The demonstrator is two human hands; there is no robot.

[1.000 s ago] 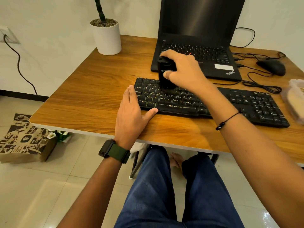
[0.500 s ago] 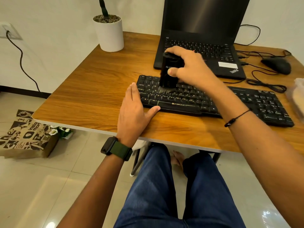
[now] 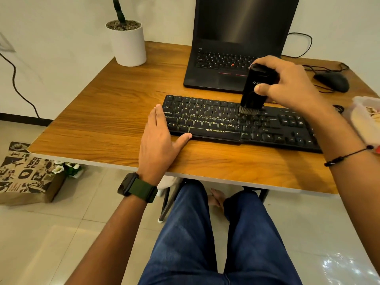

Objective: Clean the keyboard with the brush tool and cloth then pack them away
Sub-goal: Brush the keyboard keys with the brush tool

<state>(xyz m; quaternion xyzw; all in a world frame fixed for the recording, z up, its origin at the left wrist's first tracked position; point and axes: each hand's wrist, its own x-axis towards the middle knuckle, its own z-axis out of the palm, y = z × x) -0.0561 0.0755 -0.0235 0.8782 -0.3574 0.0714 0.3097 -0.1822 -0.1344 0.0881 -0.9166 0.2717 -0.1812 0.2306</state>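
Note:
A black Zebronics keyboard (image 3: 216,122) lies across the wooden desk (image 3: 115,124). My right hand (image 3: 287,87) grips a black brush tool (image 3: 256,89) upright, its grey bristles touching the upper key rows near the keyboard's middle. My left hand (image 3: 160,138) lies flat on the desk against the keyboard's left end, thumb along its front edge, holding nothing. No cloth is clearly visible.
A black laptop (image 3: 232,48) stands open behind the keyboard. A white plant pot (image 3: 128,44) sits at the back left, a black mouse (image 3: 332,81) with cables at the back right. A clear plastic container (image 3: 366,118) is at the right edge. A paper bag (image 3: 26,173) rests on the floor.
My right hand has swept the brush to the right along the upper keys, from the left part to the middle. The left hand stays at the keyboard's left end.

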